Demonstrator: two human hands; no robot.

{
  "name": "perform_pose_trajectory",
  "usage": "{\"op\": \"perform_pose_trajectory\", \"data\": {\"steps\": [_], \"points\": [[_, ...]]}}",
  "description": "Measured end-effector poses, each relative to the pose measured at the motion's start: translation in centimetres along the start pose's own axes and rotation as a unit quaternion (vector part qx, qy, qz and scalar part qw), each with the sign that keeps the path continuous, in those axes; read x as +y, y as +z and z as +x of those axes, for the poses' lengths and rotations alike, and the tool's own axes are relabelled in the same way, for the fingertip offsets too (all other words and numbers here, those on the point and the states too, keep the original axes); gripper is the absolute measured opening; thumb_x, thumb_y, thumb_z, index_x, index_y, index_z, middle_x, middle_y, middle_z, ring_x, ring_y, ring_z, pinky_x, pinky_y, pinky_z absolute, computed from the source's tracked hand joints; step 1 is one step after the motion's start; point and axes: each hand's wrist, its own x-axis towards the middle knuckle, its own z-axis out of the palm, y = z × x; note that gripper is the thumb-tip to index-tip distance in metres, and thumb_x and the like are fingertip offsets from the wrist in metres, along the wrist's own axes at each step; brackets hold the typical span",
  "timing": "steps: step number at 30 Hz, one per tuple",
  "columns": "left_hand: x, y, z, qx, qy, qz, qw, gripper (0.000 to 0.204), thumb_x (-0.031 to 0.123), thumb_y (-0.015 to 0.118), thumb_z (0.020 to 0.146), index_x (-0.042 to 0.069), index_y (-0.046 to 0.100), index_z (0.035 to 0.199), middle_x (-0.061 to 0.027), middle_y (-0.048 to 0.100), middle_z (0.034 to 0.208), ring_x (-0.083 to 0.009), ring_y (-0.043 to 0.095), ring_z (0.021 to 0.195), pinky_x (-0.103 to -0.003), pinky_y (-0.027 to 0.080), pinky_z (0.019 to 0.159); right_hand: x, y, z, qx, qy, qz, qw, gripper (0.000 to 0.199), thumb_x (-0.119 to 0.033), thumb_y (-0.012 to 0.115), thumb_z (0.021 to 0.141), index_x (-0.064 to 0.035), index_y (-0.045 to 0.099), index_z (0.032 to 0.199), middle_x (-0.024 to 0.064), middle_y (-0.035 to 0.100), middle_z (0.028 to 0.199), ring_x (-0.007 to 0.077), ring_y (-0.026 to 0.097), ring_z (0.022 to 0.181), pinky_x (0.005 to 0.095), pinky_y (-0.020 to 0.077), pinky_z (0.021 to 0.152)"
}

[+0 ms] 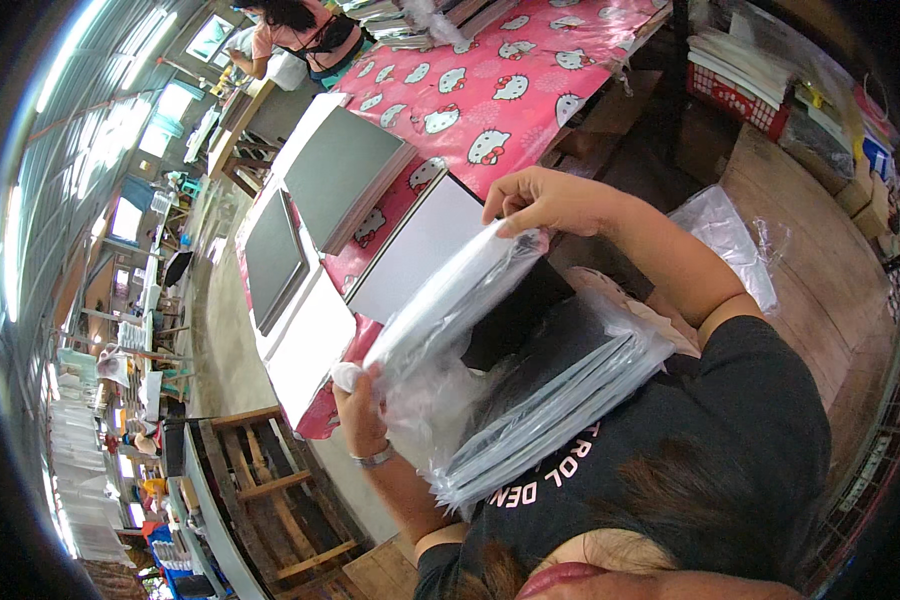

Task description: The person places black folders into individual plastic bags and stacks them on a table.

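My right hand pinches the upper right corner of a clear plastic sleeve. At its lower left end, my left hand grips the same sleeve; something white covers a fingertip there. Whether anything lies inside the sleeve I cannot tell. Against my body leans a stack of clear plastic sleeves with layered edges. Just beyond the held sleeve, a white panel with a dark border lies on the table. A black flat surface shows between the sleeve and the stack.
A pink patterned tablecloth covers the table. On it lie a stack of grey boards, a dark panel and white sheets. A wooden pallet stands at left, a red crate at right. Another person works far off.
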Motion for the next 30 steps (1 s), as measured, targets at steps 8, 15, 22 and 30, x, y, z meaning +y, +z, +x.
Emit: {"op": "perform_pose_trajectory", "data": {"steps": [8, 15, 22, 30], "points": [[-10.6, 1.1, 1.7, -0.265, -0.298, -0.121, 0.909, 0.022, 0.012, 0.066, 0.074, 0.004, 0.056, 0.092, -0.0033, 0.056, 0.073, -0.0125, 0.051, 0.057, -0.027, 0.038, 0.048, 20.3, -3.9, -1.0, -0.081, 0.208, 0.259, 0.94, 0.033, -0.006, 0.062, 0.079, -0.002, 0.053, 0.11, 0.007, 0.061, 0.091, 0.0154, 0.06, 0.076, 0.0278, 0.05, 0.068], [-18.7, 1.1, -0.5, -0.146, -0.28, -0.119, 0.941, 0.027, 0.012, 0.067, 0.072, 0.001, 0.057, 0.095, -0.0062, 0.058, 0.08, -0.0159, 0.053, 0.067, -0.029, 0.041, 0.06, 28.7, -6.8, -1.4, -0.045, 0.384, -0.031, 0.922, 0.018, -0.013, 0.06, 0.082, -0.0031, 0.062, 0.096, 0.006, 0.063, 0.09, 0.0191, 0.059, 0.081, 0.0318, 0.0467, 0.074], [-9.9, -2.9, -1.5, 0.048, -0.016, -0.144, 0.988, 0.033, 0.012, 0.069, 0.07, -0.001, 0.058, 0.099, -0.009, 0.06, 0.087, -0.0192, 0.056, 0.077, -0.032, 0.044, 0.071, 17.7, -3.2, 1.8, -0.307, 0.01, -0.026, 0.951, 0.044, -0.034, 0.05, 0.093, 0.0027, 0.055, 0.117, 0.0103, 0.059, 0.113, 0.0192, 0.052, 0.105, 0.0321, 0.0383, 0.093], [1.7, -2.2, -2.3, -0.076, 0.172, -0.137, 0.973, 0.046, 0.005, 0.066, 0.064, -0.002, 0.057, 0.109, -0.0102, 0.059, 0.106, -0.0207, 0.056, 0.097, -0.033, 0.043, 0.088, 17.8, 3.7, 3.1, -0.466, 0.276, -0.433, 0.721, 0.058, -0.044, 0.049, 0.091, 0.0031, 0.049, 0.124, 0.0196, 0.051, 0.126, 0.0285, 0.049, 0.116, 0.0374, 0.0391, 0.096]]}}
